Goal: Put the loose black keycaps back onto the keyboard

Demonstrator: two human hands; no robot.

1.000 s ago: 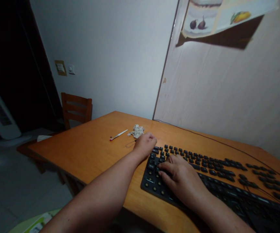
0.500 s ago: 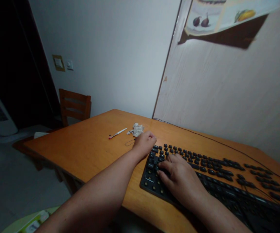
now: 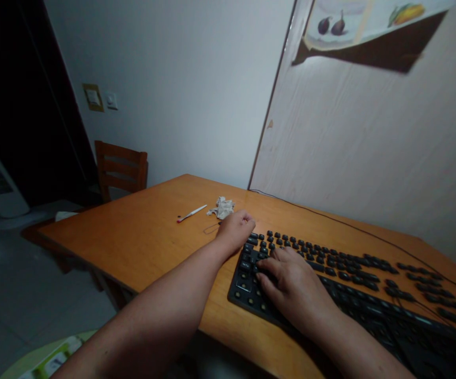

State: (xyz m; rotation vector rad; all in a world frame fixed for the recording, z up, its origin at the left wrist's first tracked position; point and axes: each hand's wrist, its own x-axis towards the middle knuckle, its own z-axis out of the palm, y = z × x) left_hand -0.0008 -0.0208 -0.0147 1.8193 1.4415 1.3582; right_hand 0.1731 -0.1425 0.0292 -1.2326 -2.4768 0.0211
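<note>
A black keyboard [image 3: 251, 301] lies along the table's near edge, with keycaps fitted in part of its left end and bare key posts around them. My right hand [image 3: 297, 289] rests over that end. Its thumb and index finger are slightly apart, their tips at the keys; the other fingers bend over the board. Just beyond the keyboard's left corner, my left hand [image 3: 236, 230] is closed with its fingers curled in. Whatever it holds, if anything, is hidden. Loose black keycaps [image 3: 323, 252] lie in rows behind the keyboard, close to both hands.
A crumpled grey-white cloth or tissue [image 3: 224, 208] lies behind my left hand. To its left is a white, red-tipped brush-like tool [image 3: 192, 213], and a thin wire loop [image 3: 211, 228] is nearby. A cable [image 3: 323, 213] runs along the back. A wooden chair [image 3: 121, 167] stands beyond the table [image 3: 133, 237].
The view has shifted slightly. Both hands keep nearly the same places, the left one closed near the keycaps and the right one over the keyboard.
</note>
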